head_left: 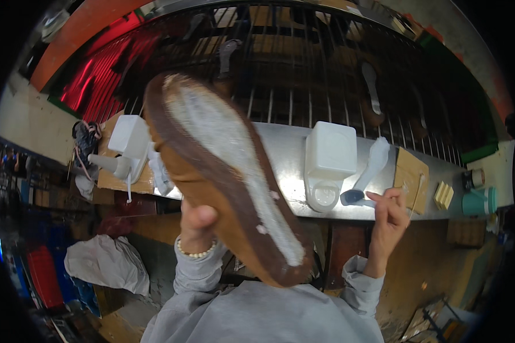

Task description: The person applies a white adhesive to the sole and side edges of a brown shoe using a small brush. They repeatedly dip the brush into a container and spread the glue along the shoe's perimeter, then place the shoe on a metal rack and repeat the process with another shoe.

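Observation:
My left hand (198, 222) grips a brown shoe upper (197, 166), its underside turned up toward me. A dark brown border rings a whitish, shiny middle on that underside, with small pink bits near the narrow end. Only the thumb side of this hand shows; the other fingers are behind the shoe. At the right, my right hand (390, 214) pinches the pale handle of a small brush-like tool (352, 198) with a dark oval head. The head is just right of the round cup on a white glue dispenser (331, 151). Beyond it lies a pale sole-shaped piece (377, 160).
A metal bench (280, 154) runs across, before a dark barred rack (303, 97) holding several shoes. Another white dispenser (129, 137) stands left on cardboard. Right are cardboard (412, 171), yellowish blocks (443, 195) and a teal mug (479, 201). A white bag (106, 263) is lower left.

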Tool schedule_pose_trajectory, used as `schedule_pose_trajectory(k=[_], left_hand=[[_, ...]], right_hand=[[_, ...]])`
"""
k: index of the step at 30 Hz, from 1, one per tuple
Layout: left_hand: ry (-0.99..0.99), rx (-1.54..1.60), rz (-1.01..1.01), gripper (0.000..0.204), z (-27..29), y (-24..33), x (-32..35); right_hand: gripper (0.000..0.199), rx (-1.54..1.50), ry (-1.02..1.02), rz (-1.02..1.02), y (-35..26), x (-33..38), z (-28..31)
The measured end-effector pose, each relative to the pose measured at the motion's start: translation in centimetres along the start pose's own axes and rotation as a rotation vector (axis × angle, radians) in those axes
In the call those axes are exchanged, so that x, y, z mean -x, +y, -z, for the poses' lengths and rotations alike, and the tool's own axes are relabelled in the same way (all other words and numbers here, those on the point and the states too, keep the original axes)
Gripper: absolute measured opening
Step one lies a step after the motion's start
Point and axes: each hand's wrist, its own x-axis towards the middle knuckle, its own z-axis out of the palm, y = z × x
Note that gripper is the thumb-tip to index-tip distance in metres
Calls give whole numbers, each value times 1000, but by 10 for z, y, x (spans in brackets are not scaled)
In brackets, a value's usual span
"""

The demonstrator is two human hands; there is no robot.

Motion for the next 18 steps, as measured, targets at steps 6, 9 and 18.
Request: schedule_pose_trajectory(k=[6, 9, 18], left_hand=[[-138, -147, 109, 109, -29, -6, 7], [-208, -201, 105, 114, -35, -8, 7], [-407, -448, 21, 124, -40, -11, 1]], right_hand=[[43, -90, -122, 383, -66, -19, -22], [47, -62, -96, 460, -76, -30, -35], [49, -33, 2, 610, -101, -57, -39]])
